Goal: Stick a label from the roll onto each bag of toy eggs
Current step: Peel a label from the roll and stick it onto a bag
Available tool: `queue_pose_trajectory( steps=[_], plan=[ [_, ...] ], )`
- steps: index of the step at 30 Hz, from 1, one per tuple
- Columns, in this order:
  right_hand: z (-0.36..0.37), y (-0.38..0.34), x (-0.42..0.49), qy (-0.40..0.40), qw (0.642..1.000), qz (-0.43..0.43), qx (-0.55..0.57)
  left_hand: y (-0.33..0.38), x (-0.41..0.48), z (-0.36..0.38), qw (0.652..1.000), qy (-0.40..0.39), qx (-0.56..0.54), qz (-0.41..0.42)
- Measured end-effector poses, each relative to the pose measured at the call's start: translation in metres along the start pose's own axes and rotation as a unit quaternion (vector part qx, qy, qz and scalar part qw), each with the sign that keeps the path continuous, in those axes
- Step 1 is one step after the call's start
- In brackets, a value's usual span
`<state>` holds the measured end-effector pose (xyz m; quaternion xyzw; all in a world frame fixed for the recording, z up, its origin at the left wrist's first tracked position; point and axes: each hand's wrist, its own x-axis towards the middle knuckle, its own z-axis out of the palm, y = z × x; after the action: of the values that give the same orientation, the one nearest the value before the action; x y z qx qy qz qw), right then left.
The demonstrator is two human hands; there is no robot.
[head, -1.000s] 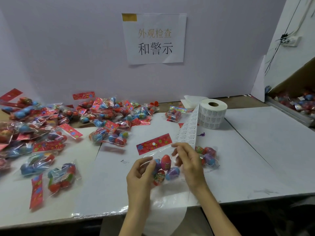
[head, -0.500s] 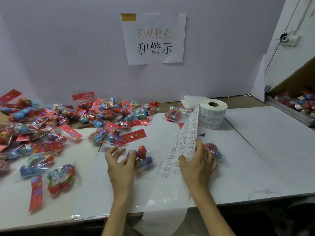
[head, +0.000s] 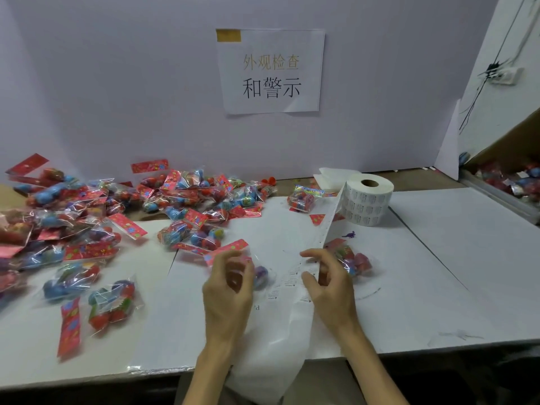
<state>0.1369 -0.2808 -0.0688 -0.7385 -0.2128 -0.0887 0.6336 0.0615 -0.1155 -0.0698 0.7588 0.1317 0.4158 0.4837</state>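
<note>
A white label roll [head: 368, 202] stands at the back of the table. Its strip [head: 327, 229] runs down toward me, and the bare backing [head: 274, 361] hangs over the front edge. My right hand [head: 331, 287] pinches the strip's edge between thumb and fingers. Just left of the strip lies a bag of toy eggs [head: 260, 273] with a red header card. My left hand [head: 228, 287] is over that bag with its fingers curled; motion blur hides whether it grips the bag. Another bag of eggs [head: 355, 260] lies behind my right hand.
Several bags of eggs are heaped across the left and back of the table [head: 438, 273], such as one near the front [head: 112, 305]. One bag [head: 302, 198] lies left of the roll. A cardboard box [head: 511, 182] with more bags stands at the far right. A white wall with a paper sign [head: 270, 71] closes the back.
My left hand laid the bag on the table left of the strip, then drew back toward the strip with its fingers curling. My right hand moved from that bag to the strip and pinched it.
</note>
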Motion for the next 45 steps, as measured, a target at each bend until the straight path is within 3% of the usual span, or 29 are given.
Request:
queue_pose_trajectory(
  steps=[8,13,20,26,30,33,45],
  plan=[
    [-0.003,-0.007,-0.001,0.001,0.997,-0.016,0.077,-0.008,-0.001,0.003,0.988,-0.119,0.099,0.021],
    [-0.004,-0.007,0.002,-0.011,0.992,0.000,0.124,-0.002,-0.002,0.003,0.978,-0.196,0.077,-0.002],
    [-0.002,-0.006,0.001,0.011,0.999,0.000,0.050,-0.008,0.004,-0.005,0.973,-0.217,-0.017,-0.078],
    [0.000,-0.003,0.001,0.118,0.985,-0.098,-0.078,-0.005,0.002,-0.007,0.971,-0.222,-0.041,-0.084],
    [0.007,0.000,-0.002,0.068,0.964,-0.177,-0.189,0.000,0.004,-0.007,0.971,-0.216,-0.062,-0.078],
    [0.011,0.001,-0.001,0.032,0.952,-0.190,-0.238,0.003,0.004,-0.007,0.971,-0.223,-0.059,-0.064],
    [0.010,0.005,0.001,0.007,0.960,-0.155,-0.231,0.006,0.003,-0.009,0.952,-0.279,-0.091,-0.085]
  ],
)
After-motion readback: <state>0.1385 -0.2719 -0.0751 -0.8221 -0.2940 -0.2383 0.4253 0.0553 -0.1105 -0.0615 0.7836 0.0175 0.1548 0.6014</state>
